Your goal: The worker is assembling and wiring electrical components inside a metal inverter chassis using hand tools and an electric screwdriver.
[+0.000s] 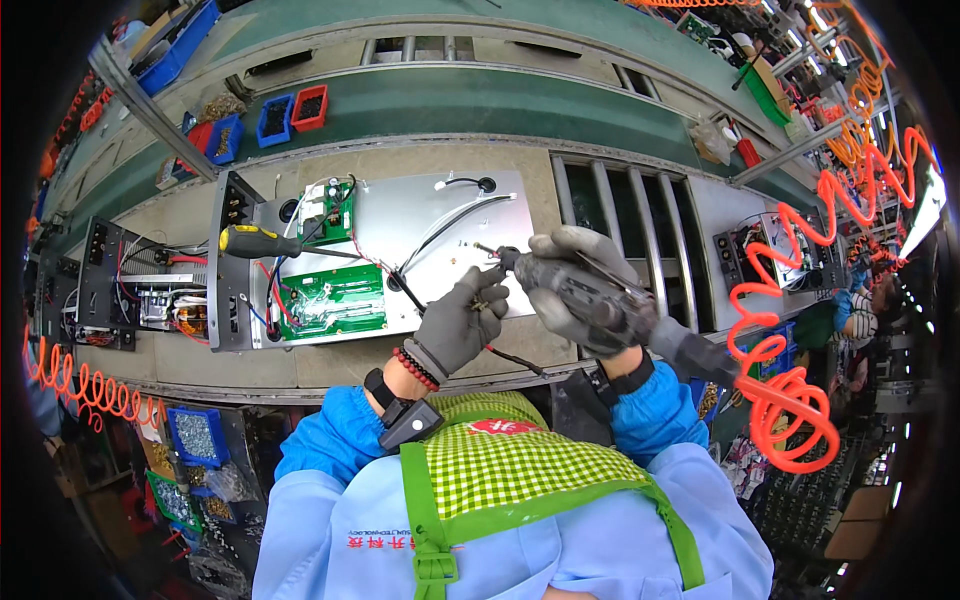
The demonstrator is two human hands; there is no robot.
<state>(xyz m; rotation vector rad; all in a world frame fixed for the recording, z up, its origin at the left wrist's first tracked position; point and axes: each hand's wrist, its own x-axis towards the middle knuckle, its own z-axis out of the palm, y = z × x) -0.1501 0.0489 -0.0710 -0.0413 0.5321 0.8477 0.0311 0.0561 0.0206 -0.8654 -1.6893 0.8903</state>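
Note:
My right hand, in a grey glove, grips a dark air screwdriver whose bit points left. My left hand, gloved too, is curled near the tool's nose with several small screws in its fingers. Under both hands lies an open metal chassis with a black end panel. A large green circuit board and a smaller one sit in it, with black and white cables beside them. A yellow-and-black screwdriver rests across the panel's edge and the chassis.
An orange coiled hose runs from the air tool at right. More chassis stand left and right. Metal rollers lie right of the work. Blue and red parts bins sit beyond; a blue screw bin is lower left.

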